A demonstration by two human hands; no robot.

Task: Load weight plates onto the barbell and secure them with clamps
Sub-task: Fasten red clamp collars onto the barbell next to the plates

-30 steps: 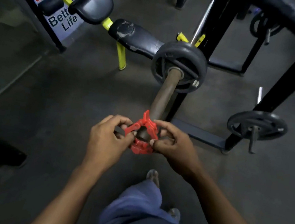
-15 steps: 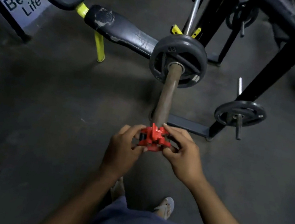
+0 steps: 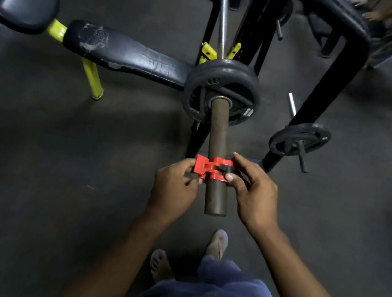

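Note:
A red clamp sits around the brown barbell sleeve, some way in from the sleeve's free end. My left hand pinches the clamp's left lever side. My right hand pinches its right side between thumb and fingers. Further up the sleeve, black weight plates sit against the collar, well apart from the clamp. The steel bar runs away through the rack.
A black bench with yellow legs lies to the left. The black rack frame stands to the right, with a spare plate on a peg. My feet are on the dark floor below the sleeve's end.
The clamp has gone from the sleeve's tip onto the sleeve and slid inward toward the plates, both hands moving with it. The sleeve's end now shows bare below my hands.

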